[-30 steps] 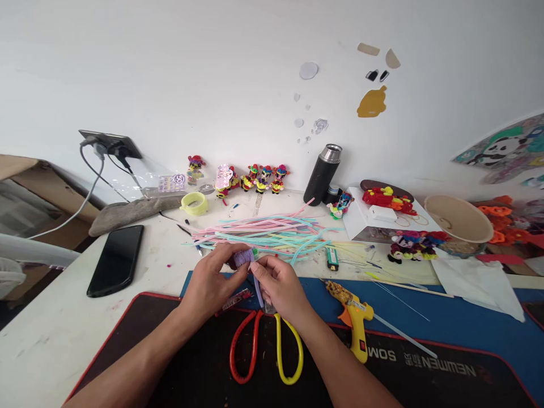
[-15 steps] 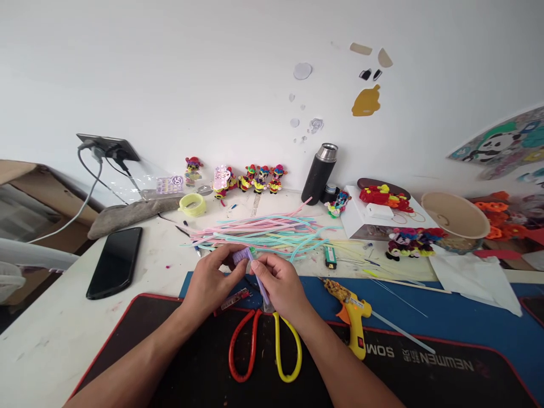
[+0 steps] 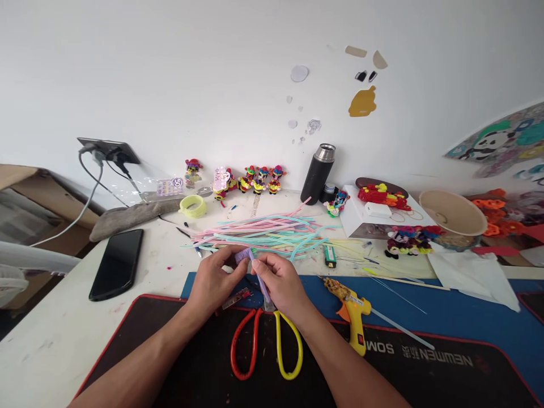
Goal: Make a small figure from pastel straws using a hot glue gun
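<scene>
Two hands pinch a purple pipe cleaner over a cluttered craft table.

Left hand [image 3: 215,281] pinches the coiled end of the purple pipe cleaner [image 3: 243,256] between thumb and fingertips; right hand [image 3: 278,281] nips its straight tail, which slants down toward the red-and-yellow scissors [image 3: 266,345] lying on the black mat [image 3: 425,368]. Both hands hover just above the mat's far edge, close together. Behind them sprawls a loose heap of pastel pipe cleaners [image 3: 266,232]. To the right, a tan bowl [image 3: 453,213] sits tilted, its contents too dim to tell; a white box [image 3: 376,218] carries red and yellow craft pieces on top. A black flask [image 3: 318,173] stands upright by the wall, and a yellow glue gun [image 3: 352,311] lies near the right hand.
</scene>
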`<act>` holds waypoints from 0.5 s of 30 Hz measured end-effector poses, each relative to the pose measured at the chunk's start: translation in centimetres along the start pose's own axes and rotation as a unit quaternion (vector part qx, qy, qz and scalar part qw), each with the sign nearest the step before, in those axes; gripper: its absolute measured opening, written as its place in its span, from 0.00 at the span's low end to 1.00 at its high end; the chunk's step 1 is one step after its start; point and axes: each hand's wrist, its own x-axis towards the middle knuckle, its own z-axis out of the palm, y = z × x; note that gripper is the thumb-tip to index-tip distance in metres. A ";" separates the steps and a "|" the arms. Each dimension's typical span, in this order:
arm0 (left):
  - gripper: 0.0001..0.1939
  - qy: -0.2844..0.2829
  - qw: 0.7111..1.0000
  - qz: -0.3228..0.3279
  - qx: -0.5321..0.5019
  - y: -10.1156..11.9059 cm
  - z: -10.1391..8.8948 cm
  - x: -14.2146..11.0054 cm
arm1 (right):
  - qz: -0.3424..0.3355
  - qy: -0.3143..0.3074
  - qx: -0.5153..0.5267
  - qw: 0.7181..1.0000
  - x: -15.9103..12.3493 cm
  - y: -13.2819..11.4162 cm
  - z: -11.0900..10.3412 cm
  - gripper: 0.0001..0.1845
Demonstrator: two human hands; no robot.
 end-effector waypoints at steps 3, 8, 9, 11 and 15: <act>0.13 -0.006 1.000 -0.004 -0.007 0.0 0.0 0.0 | 0.004 0.002 0.008 1.000 0.0 0.0 0.0 0.21; 0.13 -0.003 0.999 -0.022 -0.028 0.0 -0.1 0.0 | 0.006 -0.002 0.010 1.000 0.0 0.0 0.2 0.20; 0.13 -0.004 0.999 -0.028 -0.038 0.0 -0.1 0.0 | 0.008 -0.002 0.012 1.000 0.0 0.0 0.2 0.19; 0.14 -0.007 0.997 -0.044 -0.064 -0.1 -0.1 0.0 | 0.014 -0.001 0.016 1.000 0.0 0.0 0.2 0.19; 0.17 -0.027 0.985 -0.085 -0.148 -0.2 0.1 0.1 | 0.020 -0.005 0.028 0.999 0.0 0.1 0.2 0.20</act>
